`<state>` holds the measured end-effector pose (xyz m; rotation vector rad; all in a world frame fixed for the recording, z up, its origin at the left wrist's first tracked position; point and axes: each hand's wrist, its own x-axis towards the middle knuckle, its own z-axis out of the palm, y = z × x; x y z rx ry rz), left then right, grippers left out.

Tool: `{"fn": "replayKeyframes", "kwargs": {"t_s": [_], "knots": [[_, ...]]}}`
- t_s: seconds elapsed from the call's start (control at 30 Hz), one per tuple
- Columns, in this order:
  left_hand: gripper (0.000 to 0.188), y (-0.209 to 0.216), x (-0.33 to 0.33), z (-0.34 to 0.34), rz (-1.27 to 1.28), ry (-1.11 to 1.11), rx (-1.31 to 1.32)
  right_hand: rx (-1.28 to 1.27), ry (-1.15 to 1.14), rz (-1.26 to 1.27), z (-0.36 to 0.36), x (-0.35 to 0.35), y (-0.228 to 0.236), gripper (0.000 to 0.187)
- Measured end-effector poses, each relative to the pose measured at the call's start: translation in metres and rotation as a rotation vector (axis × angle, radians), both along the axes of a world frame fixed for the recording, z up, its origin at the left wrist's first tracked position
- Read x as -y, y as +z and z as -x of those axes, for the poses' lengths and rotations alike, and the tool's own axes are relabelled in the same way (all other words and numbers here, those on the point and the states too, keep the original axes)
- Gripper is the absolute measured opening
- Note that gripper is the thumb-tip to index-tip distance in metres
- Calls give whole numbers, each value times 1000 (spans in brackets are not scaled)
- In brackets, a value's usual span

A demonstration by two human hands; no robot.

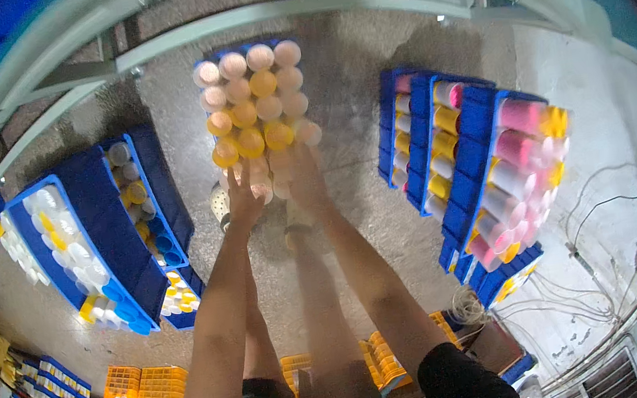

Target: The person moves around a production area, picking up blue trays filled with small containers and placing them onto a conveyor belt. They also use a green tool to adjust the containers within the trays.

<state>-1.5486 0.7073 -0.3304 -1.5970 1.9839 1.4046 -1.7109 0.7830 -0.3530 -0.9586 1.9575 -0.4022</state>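
Overhead, a pale green frame arches across the room, with the grey concrete floor far beneath it. Down there blue crates stand on edge in two groups, probably tipped that way so their loads can be seen and reached: a left stack showing white, yellow and blue cones, and a right stack showing pink, white and yellow ones. Orange crates sit low at the near edge, nested together.

Between the two groups the person holds a blue tray out at arm's length, straight ahead. It carries rows of cones, pale pink at the far end and yellow nearer, packed tight so none can roll.

Both arms reach forward side by side to take the load evenly. The left hand is clasped around the tray's near edge, fingers spread up against the yellow cones. The right hand grips the same edge just beside it, touching the nearest cones; its fingers look closed on the rim, though the cones hide part of them. The two-handed hold at the near end seems meant to keep the tray level.

A sandalled foot shows on the floor just under the left hand. Loose cables trail along the right wall.
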Motion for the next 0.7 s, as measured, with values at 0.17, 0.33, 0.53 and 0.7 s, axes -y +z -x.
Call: {"fn": "replayKeyframes", "kwargs": {"t_s": [0.17, 0.33, 0.53, 0.7], "knots": [[50, 155, 54, 13, 8, 241, -226, -52, 44, 178, 18, 48, 172, 77], [26, 372, 198, 11, 510, 365, -512, 132, -21, 319, 40, 174, 384, 54], [54, 477, 474, 26, 1251, 254, -476, 71, 3, 827, 45, 428, 506, 48], [55, 469, 613, 71, 813, -40, 80, -478, 239, 758, 52, 617, 487, 69]]}}
